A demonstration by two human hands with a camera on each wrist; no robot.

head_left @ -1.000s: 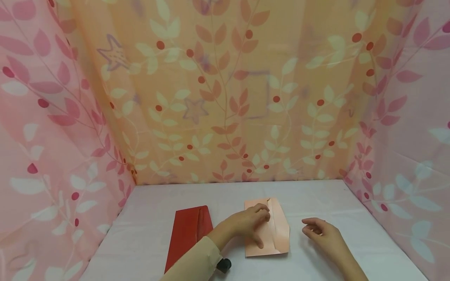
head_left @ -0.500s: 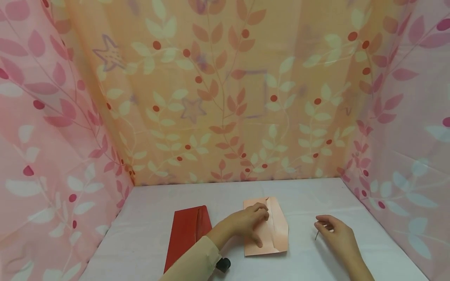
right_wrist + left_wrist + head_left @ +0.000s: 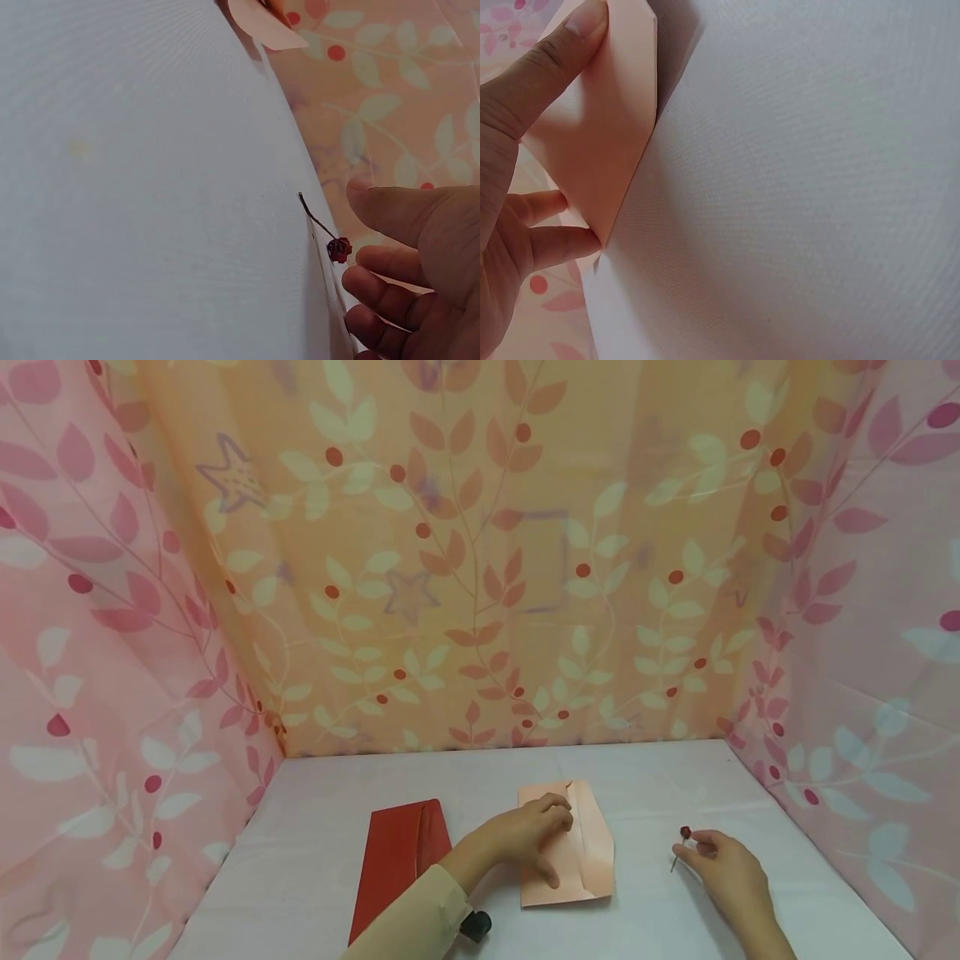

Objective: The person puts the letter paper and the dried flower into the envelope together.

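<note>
A small dried rose (image 3: 686, 832) with a thin stem lies on the white table at the right, also in the right wrist view (image 3: 339, 250). My right hand (image 3: 731, 877) is at it, its thumb tip in front of the stem in the head view. In the right wrist view the thumb and fingers stand apart, not around the flower. My left hand (image 3: 528, 839) holds a pale pink envelope (image 3: 596, 852) down on the table. In the left wrist view its thumb (image 3: 585, 19) lies on the envelope, while other fingertips touch its edge.
Left of the pink envelope lies a red envelope (image 3: 390, 852), partly covered by the left sleeve (image 3: 427, 910). A black object (image 3: 476, 927) sits beside that forearm. Patterned curtains (image 3: 480, 610) stand behind and on both sides of the white table (image 3: 645, 777).
My right hand moved right, away from the pink envelope, with the stem below its fingers. It then let go and drew back slightly, uncovering the rose head. My left hand stayed in place.
</note>
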